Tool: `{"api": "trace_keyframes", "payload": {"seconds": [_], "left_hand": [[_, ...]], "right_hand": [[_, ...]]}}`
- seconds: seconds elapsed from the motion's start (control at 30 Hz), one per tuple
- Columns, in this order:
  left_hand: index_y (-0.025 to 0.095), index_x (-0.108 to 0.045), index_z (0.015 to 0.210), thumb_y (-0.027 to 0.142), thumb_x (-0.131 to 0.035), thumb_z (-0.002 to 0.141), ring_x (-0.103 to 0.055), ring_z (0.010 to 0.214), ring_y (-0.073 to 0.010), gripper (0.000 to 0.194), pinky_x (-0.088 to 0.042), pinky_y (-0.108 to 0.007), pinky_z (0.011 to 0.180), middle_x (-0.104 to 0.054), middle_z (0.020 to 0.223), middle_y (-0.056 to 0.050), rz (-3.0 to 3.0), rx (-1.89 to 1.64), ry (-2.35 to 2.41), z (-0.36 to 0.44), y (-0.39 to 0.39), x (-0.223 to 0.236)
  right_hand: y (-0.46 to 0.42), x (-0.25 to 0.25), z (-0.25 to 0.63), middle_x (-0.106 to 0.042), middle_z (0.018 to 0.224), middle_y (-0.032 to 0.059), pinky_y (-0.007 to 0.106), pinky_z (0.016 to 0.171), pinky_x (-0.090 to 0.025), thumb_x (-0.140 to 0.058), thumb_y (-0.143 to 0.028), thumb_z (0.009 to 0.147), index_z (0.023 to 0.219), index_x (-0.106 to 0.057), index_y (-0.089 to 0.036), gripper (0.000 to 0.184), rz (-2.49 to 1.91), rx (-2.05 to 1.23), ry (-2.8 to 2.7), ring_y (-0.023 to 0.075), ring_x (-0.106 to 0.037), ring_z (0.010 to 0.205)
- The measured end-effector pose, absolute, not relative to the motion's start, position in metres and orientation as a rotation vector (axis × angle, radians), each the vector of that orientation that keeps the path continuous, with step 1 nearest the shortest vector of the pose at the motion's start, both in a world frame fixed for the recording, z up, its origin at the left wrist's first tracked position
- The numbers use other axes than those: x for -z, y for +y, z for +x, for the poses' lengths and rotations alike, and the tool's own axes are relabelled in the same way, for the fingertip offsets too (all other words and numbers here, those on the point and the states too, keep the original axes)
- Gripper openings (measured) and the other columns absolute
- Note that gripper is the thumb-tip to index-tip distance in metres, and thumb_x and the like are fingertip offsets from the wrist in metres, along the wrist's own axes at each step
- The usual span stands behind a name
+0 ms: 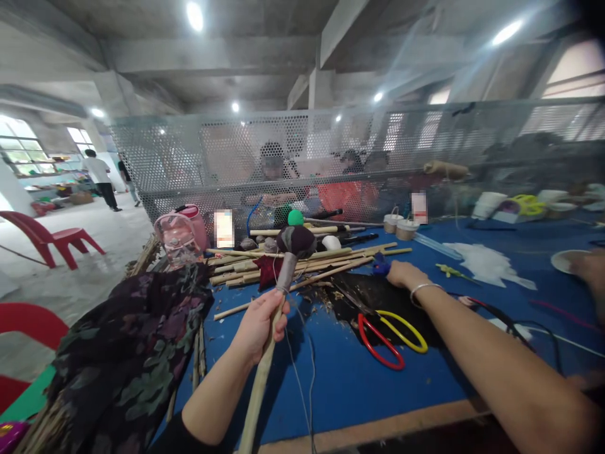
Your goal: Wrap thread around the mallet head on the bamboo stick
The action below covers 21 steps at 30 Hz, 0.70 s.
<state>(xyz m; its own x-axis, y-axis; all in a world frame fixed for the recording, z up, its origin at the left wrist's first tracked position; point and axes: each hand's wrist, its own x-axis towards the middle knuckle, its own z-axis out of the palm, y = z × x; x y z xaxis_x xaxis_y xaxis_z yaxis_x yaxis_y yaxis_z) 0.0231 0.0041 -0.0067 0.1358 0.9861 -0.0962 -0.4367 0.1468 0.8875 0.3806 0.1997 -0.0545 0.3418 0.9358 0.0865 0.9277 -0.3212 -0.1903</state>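
Note:
My left hand [261, 325] is closed round a pale wooden stick [259, 394] that slants up and away from me. On the stick's far end sits a dark, rounded cloth-covered head [296, 241], with a grey wrapping [286, 272] just below it. Loose grey thread [311, 359] hangs from there to the table's front edge. My right hand [407, 277] reaches forward over the table, its fingers closed on a small dark-blue object [380, 263] of unclear kind. Scissors [392, 340] with one red and one yellow handle lie below my right hand, on black cloth [350, 290].
Several wooden sticks [347, 260] lie across the blue table [340, 403]. Dark floral cloth [137, 334] and a pink bag [182, 233] are at left. A perforated metal screen [222, 151] stands behind. Another person's hand [593, 274] is at the right edge, by white fluff [489, 261].

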Motion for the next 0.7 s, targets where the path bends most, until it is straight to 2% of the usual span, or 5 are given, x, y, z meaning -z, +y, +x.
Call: {"api": "trace_keyframes", "payload": {"seconds": [0.2,0.33,0.5,0.6,0.7], "left_hand": [[0.015,-0.048,0.072,0.043,-0.063,0.067,-0.033,0.034,-0.0022,0.032,-0.025,-0.015,0.029,-0.048,0.056,0.005,0.850,-1.211,0.916,0.023,0.007,0.011],[0.015,-0.049,0.071,0.043,-0.063,0.067,-0.034,0.035,-0.0024,0.031,-0.025,-0.015,0.029,-0.049,0.057,0.004,0.860,-1.219,0.943,0.024,0.009,0.013],[0.015,-0.055,0.086,0.038,-0.064,0.068,-0.038,0.037,-0.0022,0.031,-0.026,-0.015,0.029,-0.060,0.077,-0.002,0.800,-1.227,0.961,0.027,0.007,0.011],[0.015,-0.054,0.095,0.036,-0.062,0.070,-0.038,0.039,-0.0018,0.034,-0.025,-0.014,0.029,-0.060,0.084,-0.004,0.781,-1.216,0.933,0.027,0.005,0.008],[0.016,-0.051,0.093,0.038,-0.060,0.072,-0.028,0.036,0.0005,0.031,-0.021,-0.012,0.029,-0.055,0.075,0.001,0.768,-1.173,0.874,0.025,0.005,0.008]], "right_hand": [[0.193,0.038,0.374,-0.058,0.105,0.0229,0.045,0.076,-0.041,-0.054,-0.017,0.067,0.101,-0.062,-0.013,0.035,-2.405,0.032,-1.601,0.0348,-0.056,0.098],[0.173,0.010,0.366,-0.060,0.096,0.0246,0.040,0.071,-0.042,-0.057,-0.026,0.069,0.102,-0.060,-0.010,0.037,-1.992,0.080,-1.411,0.0319,-0.058,0.089],[0.098,-0.019,0.306,-0.062,0.078,0.0086,0.033,0.060,-0.046,-0.053,-0.042,0.075,0.101,-0.058,-0.017,0.036,-1.242,-0.436,-1.236,0.0187,-0.058,0.062],[0.042,-0.018,0.261,-0.062,0.077,0.0054,0.031,0.059,-0.048,-0.057,-0.045,0.074,0.099,-0.059,-0.021,0.034,-1.008,-0.776,-1.295,0.0173,-0.058,0.061],[0.008,-0.005,0.237,-0.062,0.075,0.0058,0.032,0.060,-0.048,-0.060,-0.044,0.074,0.089,-0.062,-0.022,0.027,-0.981,-0.972,-1.298,0.0181,-0.057,0.063]]}}
